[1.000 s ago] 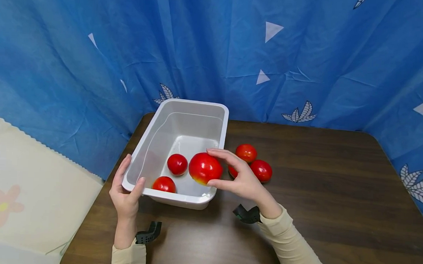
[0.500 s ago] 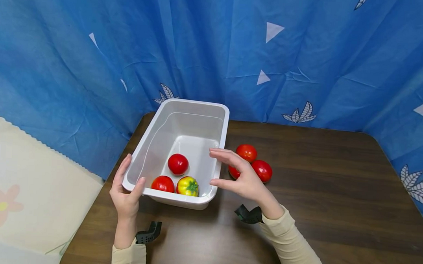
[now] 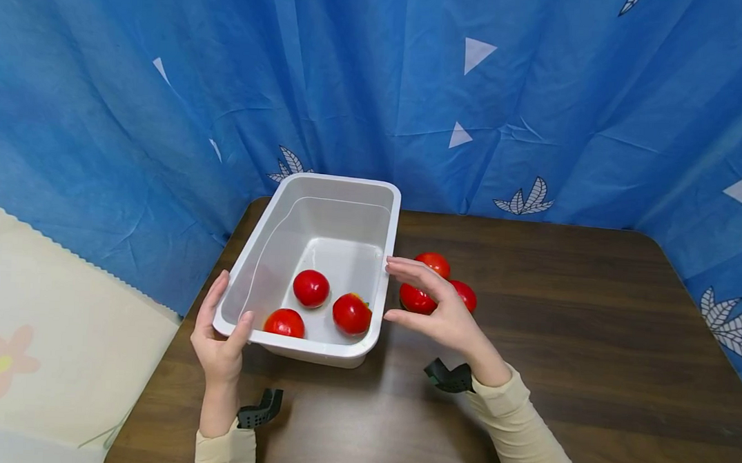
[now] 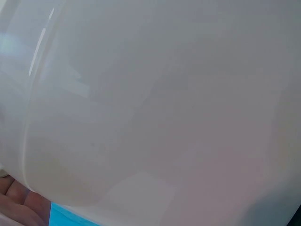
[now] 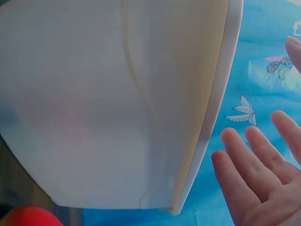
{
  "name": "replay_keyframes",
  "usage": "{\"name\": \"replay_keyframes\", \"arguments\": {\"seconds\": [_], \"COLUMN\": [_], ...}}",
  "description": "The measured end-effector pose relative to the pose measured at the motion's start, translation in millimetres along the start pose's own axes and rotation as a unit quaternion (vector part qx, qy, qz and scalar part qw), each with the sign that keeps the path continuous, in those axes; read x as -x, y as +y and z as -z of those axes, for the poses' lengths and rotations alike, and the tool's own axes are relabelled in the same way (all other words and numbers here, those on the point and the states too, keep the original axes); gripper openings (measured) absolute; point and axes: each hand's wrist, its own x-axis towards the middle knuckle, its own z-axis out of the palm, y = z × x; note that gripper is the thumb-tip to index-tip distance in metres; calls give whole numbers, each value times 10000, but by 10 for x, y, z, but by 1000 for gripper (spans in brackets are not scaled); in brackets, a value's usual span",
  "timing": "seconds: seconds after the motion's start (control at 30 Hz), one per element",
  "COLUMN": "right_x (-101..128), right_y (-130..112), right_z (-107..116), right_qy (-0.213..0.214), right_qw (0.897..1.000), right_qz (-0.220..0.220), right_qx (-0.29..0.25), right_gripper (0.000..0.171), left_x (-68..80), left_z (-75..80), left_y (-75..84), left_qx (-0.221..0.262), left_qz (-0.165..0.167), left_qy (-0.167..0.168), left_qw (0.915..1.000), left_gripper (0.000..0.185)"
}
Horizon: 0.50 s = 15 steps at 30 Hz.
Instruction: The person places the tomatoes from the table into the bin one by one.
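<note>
My left hand (image 3: 219, 346) grips the near left corner of a white plastic bin (image 3: 330, 349), thumb over the rim and fingers outside. The left wrist view is mostly the bin's wall (image 4: 164, 108), with part of the hand (image 4: 21, 205) at lower left. Three glossy red tomatoes lie in the bin: one in the middle (image 3: 310, 288), one near the front (image 3: 285, 322), one at right (image 3: 351, 314). My right hand (image 3: 439, 307), holding nothing, is at the bin's right rim with fingers spread; its fingers (image 5: 247, 165) show in the right wrist view.
Three more red tomatoes (image 3: 417, 299) cluster on the brown wooden table (image 3: 565, 337) right of the bin, partly behind my right hand. A blue curtain (image 3: 414, 88) hangs behind the table. A pale flowered cloth (image 3: 43, 341) lies at left.
My right hand has let go of a tomato inside the bin and moved right to the rim. That tomato has rolled, turning its yellow, green-leaved top away. The left hand has stayed put.
</note>
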Motion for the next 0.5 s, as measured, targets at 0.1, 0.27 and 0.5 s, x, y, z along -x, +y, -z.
{"name": "replay_keyframes", "arguments": {"seconds": [0.1,0.27,0.5], "right_x": [25,67,120], "right_y": [68,133,9], "right_z": [30,69,129], "right_qy": [72,175,318], "right_qw": [10000,9998,9993], "right_qz": [17,8,-195], "right_qx": [-2,-70,-17], "right_gripper": [67,67,64], "left_x": [1,2,5], "left_z": [3,9,12], "left_y": [-3,-9,-16], "left_qx": [-17,4,27], "left_qz": [11,30,36], "left_qy": [8,1,-16], "left_qw": [10000,10000,10000], "left_gripper": [56,56,57]}}
